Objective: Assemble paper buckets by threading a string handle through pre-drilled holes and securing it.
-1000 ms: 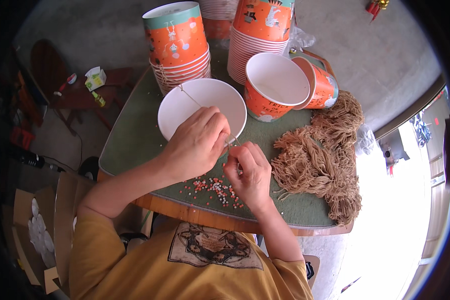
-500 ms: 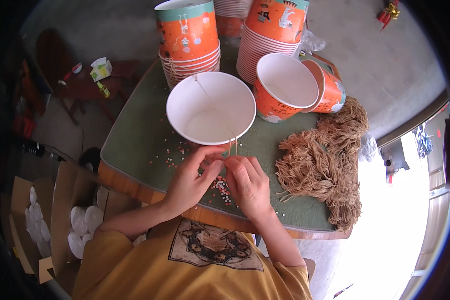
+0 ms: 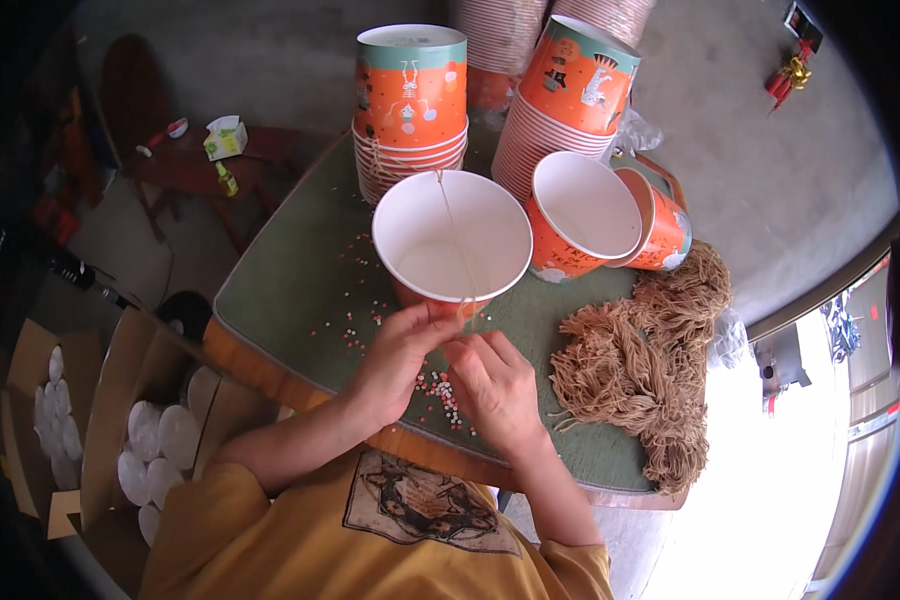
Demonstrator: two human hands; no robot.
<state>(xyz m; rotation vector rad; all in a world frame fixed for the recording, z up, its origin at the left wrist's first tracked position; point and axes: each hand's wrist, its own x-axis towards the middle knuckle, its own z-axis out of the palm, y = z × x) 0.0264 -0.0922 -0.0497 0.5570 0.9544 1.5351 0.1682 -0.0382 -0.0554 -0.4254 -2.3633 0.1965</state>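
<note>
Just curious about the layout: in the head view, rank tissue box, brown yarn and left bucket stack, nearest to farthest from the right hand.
1. Brown yarn, right of the right hand.
2. Left bucket stack, ahead-left.
3. Tissue box, far left.

Near bucket [image 3: 425, 245] is showing white inside, orange outside; thin cord [image 3: 457, 235] is showing tan; left bucket stack [image 3: 410, 105] is wearing teal band over orange with skeleton pattern; yarn bundle [image 3: 630, 375] is showing brown; tabletop [image 3: 290, 270] is showing green

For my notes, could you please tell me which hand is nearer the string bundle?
Right: the right hand is left of the string bundle; the left hand is farther left.
</note>
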